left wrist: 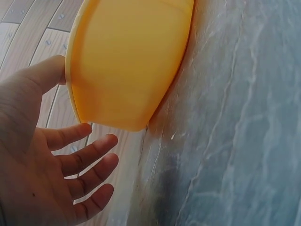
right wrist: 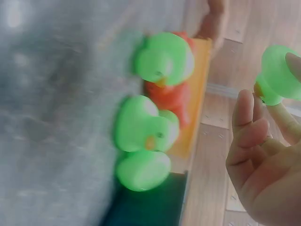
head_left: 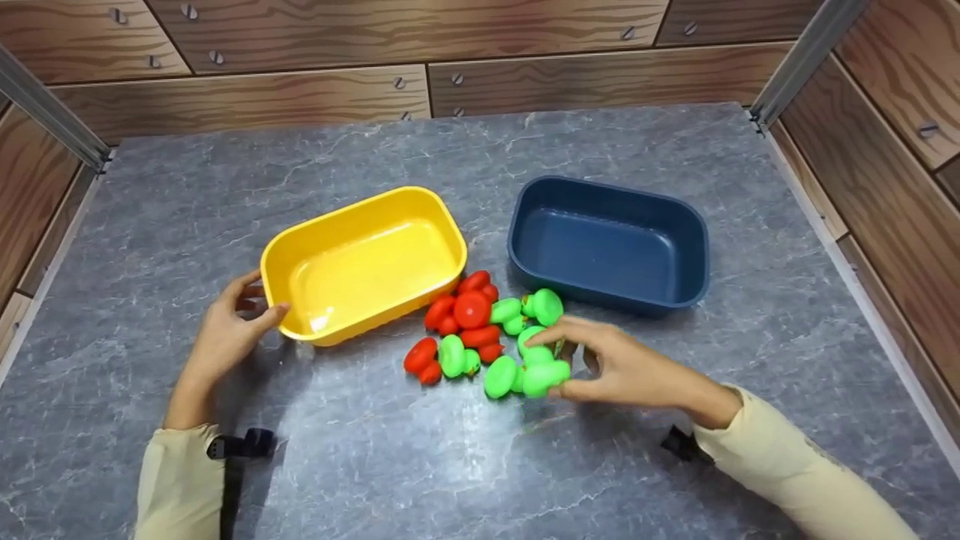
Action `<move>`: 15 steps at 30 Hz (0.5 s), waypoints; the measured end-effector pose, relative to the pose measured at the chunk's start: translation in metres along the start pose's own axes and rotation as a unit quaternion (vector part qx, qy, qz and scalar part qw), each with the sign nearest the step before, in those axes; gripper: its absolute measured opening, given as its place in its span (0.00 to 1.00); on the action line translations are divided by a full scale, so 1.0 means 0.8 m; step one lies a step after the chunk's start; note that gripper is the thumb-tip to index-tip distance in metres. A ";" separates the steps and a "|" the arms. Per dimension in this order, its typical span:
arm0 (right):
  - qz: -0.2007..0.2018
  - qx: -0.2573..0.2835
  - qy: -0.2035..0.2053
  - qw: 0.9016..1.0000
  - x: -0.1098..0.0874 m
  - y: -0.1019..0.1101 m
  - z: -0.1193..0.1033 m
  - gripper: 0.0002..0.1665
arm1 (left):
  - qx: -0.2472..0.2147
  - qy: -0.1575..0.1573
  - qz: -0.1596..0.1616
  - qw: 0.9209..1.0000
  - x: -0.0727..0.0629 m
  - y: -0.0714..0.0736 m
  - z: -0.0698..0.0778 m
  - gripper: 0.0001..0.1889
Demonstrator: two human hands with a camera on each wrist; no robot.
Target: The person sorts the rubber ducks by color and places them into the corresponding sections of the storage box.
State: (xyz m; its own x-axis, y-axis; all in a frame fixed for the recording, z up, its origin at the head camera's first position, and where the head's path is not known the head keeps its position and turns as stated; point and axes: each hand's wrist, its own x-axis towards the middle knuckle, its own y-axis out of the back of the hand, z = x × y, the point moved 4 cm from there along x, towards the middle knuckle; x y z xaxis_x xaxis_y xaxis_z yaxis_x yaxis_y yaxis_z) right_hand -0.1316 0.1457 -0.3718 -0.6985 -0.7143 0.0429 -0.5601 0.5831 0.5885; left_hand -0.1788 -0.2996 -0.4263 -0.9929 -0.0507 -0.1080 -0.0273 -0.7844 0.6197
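Cream right sleeve, near-right of the yellow tub

The right hand's grip, partly closed, pinches a green duck off the tub's near-right corner. The left hand, fingers spread, loosely grips its left end. Red toys lie by its right.

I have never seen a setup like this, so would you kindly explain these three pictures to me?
There is no machine here, only a person's bare left hand and right hand. The widest picture is taken from the head, looking forward and down; the other two are taken from each wrist, so things look turned sideways. On the grey marbled tabletop stand a yellow plastic bin and a navy plastic bin, with red toy ducks and green toy ducks clustered along their near side. The left hand grips one end of the yellow plastic bin, and the right hand holds a lifted green duck.
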 end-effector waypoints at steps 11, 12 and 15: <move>0.066 0.049 0.037 0.996 0.033 0.017 -0.012 0.27 | 0.004 0.017 -0.007 1.000 -0.003 0.003 0.000 0.41; 0.068 0.055 0.033 0.996 0.036 0.018 -0.013 0.27 | 0.002 0.017 -0.006 1.000 -0.003 0.003 0.000 0.41; 0.080 0.079 0.018 0.993 0.049 0.022 -0.013 0.28 | -0.005 0.016 -0.005 1.000 -0.004 0.001 0.000 0.41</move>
State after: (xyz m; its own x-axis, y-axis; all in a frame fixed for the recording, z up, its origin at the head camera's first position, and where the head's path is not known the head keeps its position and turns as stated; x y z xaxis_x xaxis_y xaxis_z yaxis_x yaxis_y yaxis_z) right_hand -0.1640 0.1241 -0.3510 -0.7697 -0.6188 0.1569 -0.5078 0.7424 0.4370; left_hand -0.1758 -0.3004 -0.4256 -0.9883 -0.0626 -0.1393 -0.0359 -0.7915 0.6101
